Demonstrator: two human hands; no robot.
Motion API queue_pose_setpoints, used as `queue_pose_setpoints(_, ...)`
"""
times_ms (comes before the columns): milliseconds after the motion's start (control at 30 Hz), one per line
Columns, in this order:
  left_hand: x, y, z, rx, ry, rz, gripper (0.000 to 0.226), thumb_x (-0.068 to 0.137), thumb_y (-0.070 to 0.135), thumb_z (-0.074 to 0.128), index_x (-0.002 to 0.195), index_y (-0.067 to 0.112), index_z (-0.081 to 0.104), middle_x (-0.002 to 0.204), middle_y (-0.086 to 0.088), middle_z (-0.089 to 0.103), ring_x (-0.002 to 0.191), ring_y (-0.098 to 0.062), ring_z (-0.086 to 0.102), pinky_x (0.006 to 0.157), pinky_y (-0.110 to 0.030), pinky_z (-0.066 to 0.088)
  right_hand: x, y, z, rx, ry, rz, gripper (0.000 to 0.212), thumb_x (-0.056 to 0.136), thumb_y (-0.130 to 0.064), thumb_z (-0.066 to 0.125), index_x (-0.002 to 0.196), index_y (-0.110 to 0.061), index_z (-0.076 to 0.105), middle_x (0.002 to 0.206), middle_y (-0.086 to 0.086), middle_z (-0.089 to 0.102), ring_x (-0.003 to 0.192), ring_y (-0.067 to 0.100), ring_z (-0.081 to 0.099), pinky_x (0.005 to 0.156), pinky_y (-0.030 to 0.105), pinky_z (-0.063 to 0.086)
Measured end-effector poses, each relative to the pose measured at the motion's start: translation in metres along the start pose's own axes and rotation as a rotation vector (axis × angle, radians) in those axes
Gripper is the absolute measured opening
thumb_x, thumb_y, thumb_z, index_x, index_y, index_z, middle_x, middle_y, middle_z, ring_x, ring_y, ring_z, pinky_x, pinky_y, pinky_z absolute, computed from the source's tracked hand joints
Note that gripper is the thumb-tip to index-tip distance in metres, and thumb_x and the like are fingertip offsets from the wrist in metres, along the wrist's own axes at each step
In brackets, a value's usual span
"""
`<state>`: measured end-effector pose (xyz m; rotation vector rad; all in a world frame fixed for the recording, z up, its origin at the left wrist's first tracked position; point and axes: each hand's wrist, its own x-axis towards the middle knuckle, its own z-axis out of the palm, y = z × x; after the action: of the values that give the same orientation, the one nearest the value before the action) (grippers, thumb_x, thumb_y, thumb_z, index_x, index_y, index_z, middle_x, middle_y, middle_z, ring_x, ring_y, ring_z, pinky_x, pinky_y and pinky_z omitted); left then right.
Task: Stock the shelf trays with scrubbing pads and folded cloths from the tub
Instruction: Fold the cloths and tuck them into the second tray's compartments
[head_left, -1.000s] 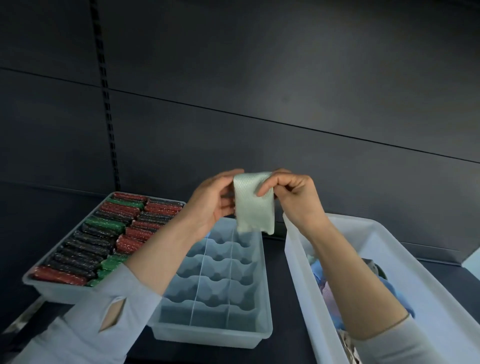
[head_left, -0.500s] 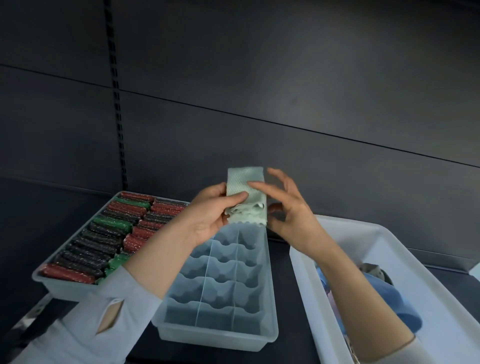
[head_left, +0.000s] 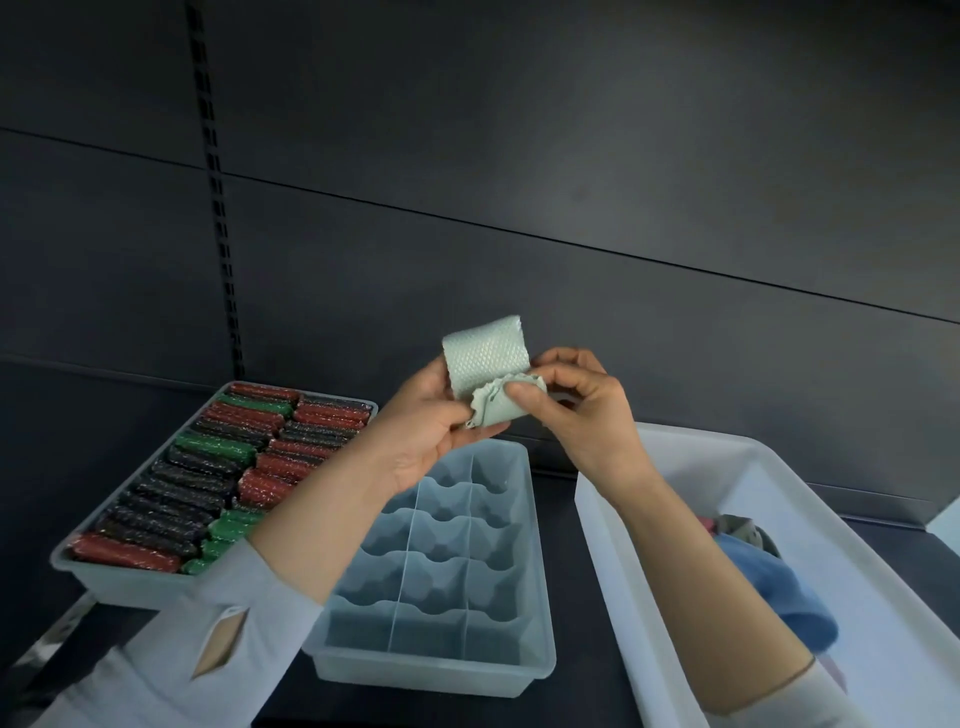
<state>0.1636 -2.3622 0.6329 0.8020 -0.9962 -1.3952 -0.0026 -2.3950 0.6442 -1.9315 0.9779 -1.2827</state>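
Note:
A pale green textured cloth is folded over into a short loop and held above the far end of the divided tray. My left hand grips its lower left edge. My right hand pinches its crumpled lower right corner. The divided tray is translucent blue with wavy partitions, and its compartments hold nothing. To the left, a grey tray is packed with red, green and black scrubbing pads. At the right stands the white tub.
The white tub holds a blue cloth and other bunched cloths behind my right forearm. All containers rest on a dark shelf with a dark back panel. A slotted upright runs down the panel at the left.
The cloth hung flat between both hands a second ago. Now its lower end is folded up onto itself, and my right hand has shifted to pinch the lower corner.

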Motion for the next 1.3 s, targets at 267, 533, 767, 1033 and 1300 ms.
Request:
queue_pose_setpoints(267, -0.004, 0.001, -0.007, 0.031, -0.087, -0.051, 0.033, 0.099, 0.017, 0.046, 0.128, 0.004, 0.058, 0.121, -0.015, 0.067, 0.112, -0.028, 0.065, 0.094, -0.041, 0.055, 0.004, 0.004, 0.009, 0.095, 0.038, 0.164, 0.039, 0.072, -0.021, 0.084, 0.095, -0.02, 0.053, 0.09, -0.003, 0.063, 0.08, 0.01, 0.061, 0.071, 0.027, 0.053)
queue_pose_setpoints(533, -0.001, -0.011, -0.02, 0.332, 0.072, 0.158, 0.03, 0.092, -0.009, 0.054, 0.101, 0.018, 0.062, 0.103, -0.008, 0.062, 0.09, -0.014, 0.064, 0.071, -0.028, 0.058, 0.003, 0.008, 0.008, 0.49, -0.292, 0.338, 0.021, 0.09, 0.001, 0.058, 0.106, -0.008, 0.068, 0.089, 0.006, 0.064, 0.074, 0.015, 0.057, 0.057, 0.024, 0.046)
queue_pose_setpoints(767, 0.002, -0.009, -0.043, 0.111, 0.098, -0.041, 0.013, 0.096, 0.008, 0.054, 0.1, 0.008, 0.067, 0.099, -0.013, 0.068, 0.09, -0.02, 0.07, 0.078, -0.027, 0.058, 0.008, 0.009, 0.029, 0.187, -0.3, 0.236, 0.047, 0.087, 0.014, 0.039, 0.095, -0.014, 0.076, 0.114, 0.012, 0.058, 0.099, 0.02, 0.062, 0.074, 0.024, 0.054)
queue_pose_setpoints(1033, 0.013, -0.011, -0.075, 0.252, 0.128, 0.06, 0.028, 0.087, -0.007, 0.063, 0.107, 0.012, 0.062, 0.101, -0.003, 0.066, 0.091, -0.013, 0.066, 0.077, -0.021, 0.057, 0.031, 0.012, 0.047, 0.304, -0.333, 0.505, 0.032, 0.094, -0.029, 0.06, 0.116, -0.005, 0.064, 0.108, 0.014, 0.07, 0.098, 0.024, 0.069, 0.086, 0.036, 0.057)
queue_pose_setpoints(1300, 0.032, -0.015, -0.129, 0.894, 0.184, 0.229, 0.04, 0.086, 0.012, 0.072, 0.124, 0.015, 0.059, 0.121, 0.001, 0.063, 0.105, -0.004, 0.061, 0.088, -0.012, 0.048, 0.054, 0.053, 0.078, -0.15, -0.391, 0.431, 0.015, 0.08, -0.006, 0.073, 0.095, -0.01, 0.073, 0.079, 0.002, 0.069, 0.074, 0.011, 0.062, 0.073, 0.027, 0.052)
